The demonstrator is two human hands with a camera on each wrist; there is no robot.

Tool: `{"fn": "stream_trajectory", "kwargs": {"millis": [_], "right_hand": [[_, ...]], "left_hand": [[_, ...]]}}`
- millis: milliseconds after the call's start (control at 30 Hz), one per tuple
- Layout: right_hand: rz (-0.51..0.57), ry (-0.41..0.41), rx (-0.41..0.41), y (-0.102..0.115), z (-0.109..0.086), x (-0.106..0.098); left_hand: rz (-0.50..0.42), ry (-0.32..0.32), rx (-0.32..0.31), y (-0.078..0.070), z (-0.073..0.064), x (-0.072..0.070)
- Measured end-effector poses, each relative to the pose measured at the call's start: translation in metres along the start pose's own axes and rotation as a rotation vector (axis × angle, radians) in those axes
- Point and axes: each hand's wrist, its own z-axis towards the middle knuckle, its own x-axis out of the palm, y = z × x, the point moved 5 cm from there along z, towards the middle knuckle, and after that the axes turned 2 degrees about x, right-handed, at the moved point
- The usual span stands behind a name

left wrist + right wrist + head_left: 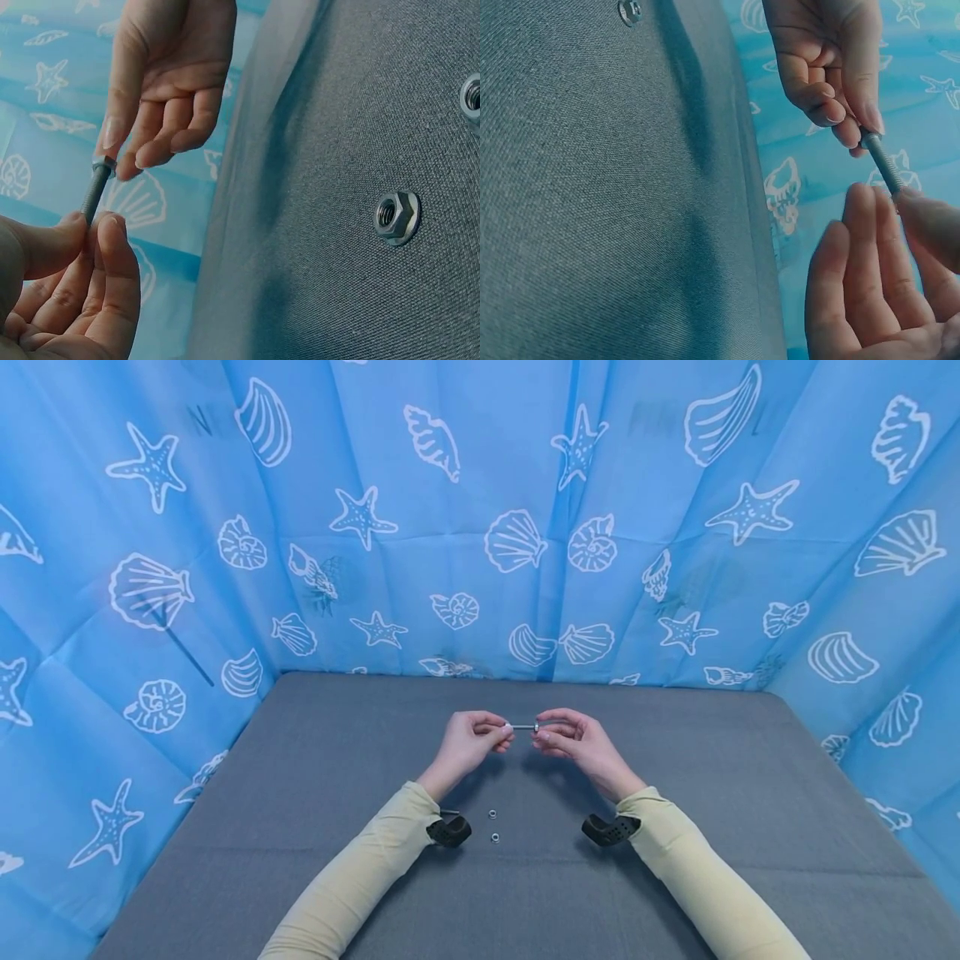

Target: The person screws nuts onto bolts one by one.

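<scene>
A threaded metal bolt (523,727) is held level above the grey table, between both hands. My left hand (474,739) pinches its left end between thumb and forefinger; the bolt head (870,140) shows at those fingertips in the right wrist view. On the bolt's other end sits a hex nut (103,163), pinched by the thumb and fingers of my right hand (573,739). Bare thread of the bolt (94,196) runs between the two grips. Two loose flange nuts lie on the table below the hands, a nearer one (495,838) and a farther one (492,814).
The grey cloth-covered table (360,727) reaches back to a blue curtain (465,527) with white shell and starfish prints. A thin metal rod (448,812) lies partly hidden by the left wrist. Black straps (450,832) circle both wrists.
</scene>
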Motion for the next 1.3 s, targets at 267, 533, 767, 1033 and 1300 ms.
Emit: {"fn": "stream_trajectory", "kwargs": {"millis": [267,533,767,1033,1300], "right_hand": [[-0.059,-0.055,0.013,-0.0014,0.0024,-0.0005],[-0.060,-0.033,0.007,-0.0021,0.0013,0.0002],[-0.039,0.020,-0.064,0.0010,-0.0012,0.0018],[-0.129,-0.034,-0.007,-0.0012,0.0026,0.0024],[-0.065,-0.004,-0.062,0.0004,0.0013,0.0022]], "left_hand": [[0.017,0.007,0.006,-0.0016,-0.0010,0.0021],[0.012,0.003,0.016,-0.0027,-0.0003,0.0023],[0.016,-0.005,-0.003,-0.0005,-0.0003,0.0012],[0.003,-0.013,-0.018,-0.0002,0.0003,0.0017],[0.000,-0.012,-0.033,0.0016,-0.0004,0.0005]]}}
